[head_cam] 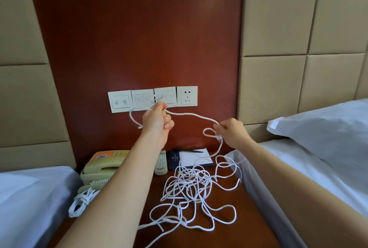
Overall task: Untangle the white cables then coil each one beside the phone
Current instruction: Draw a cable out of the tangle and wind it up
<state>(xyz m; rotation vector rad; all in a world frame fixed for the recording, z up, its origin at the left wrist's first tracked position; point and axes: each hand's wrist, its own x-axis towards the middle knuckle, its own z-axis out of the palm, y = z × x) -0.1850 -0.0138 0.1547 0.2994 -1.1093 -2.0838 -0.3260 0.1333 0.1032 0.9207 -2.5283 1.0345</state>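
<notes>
A loose tangle of white cable (191, 192) lies on the wooden nightstand (235, 233) between two beds. One strand rises from the heap to my right hand (232, 133), which pinches it beside a small loop. The same strand spans leftward to my left hand (158, 121), fisted around it, with a small loop above the fist and a short free end hanging to its left. Both hands are raised in front of the wall switches. A beige phone (103, 165) sits at the nightstand's left. A coiled white cable (82, 202) lies in front of the phone.
A remote control (161, 163) and a notepad with a dark pen (196, 158) lie behind the tangle. Switch plates and a socket (187, 96) are on the red wood wall panel. White-sheeted beds flank the nightstand, with a pillow (322, 126) on the right one.
</notes>
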